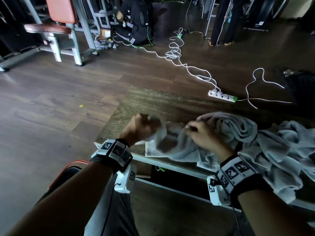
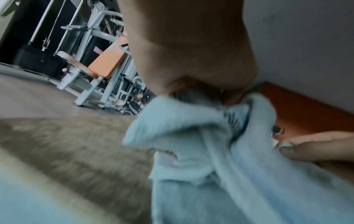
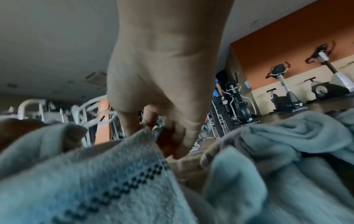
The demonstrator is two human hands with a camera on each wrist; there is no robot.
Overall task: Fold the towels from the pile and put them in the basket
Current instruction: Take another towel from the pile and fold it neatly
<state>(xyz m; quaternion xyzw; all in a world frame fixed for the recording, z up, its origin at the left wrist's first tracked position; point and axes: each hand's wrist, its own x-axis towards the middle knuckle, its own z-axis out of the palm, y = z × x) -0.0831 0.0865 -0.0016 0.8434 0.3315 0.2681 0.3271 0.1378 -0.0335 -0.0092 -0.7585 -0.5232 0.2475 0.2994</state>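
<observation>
A light grey-blue towel (image 1: 177, 145) hangs crumpled between my two hands above the near edge of the wooden table (image 1: 153, 103). My left hand (image 1: 144, 125) grips its left end, fingers curled round the cloth (image 2: 220, 136). My right hand (image 1: 196, 132) pinches an edge of the same towel (image 3: 114, 174) near a dotted dark stripe. A pile of grey towels (image 1: 272, 147) lies heaped on the table to the right of my right hand. No basket shows in any view.
A white power strip (image 1: 222, 96) with looping white cables (image 1: 175, 53) lies on the floor beyond the table. A gym bench machine (image 1: 59, 31) stands far left, a seated person (image 1: 134, 21) at the back. Exercise bikes (image 3: 283, 91) stand far right.
</observation>
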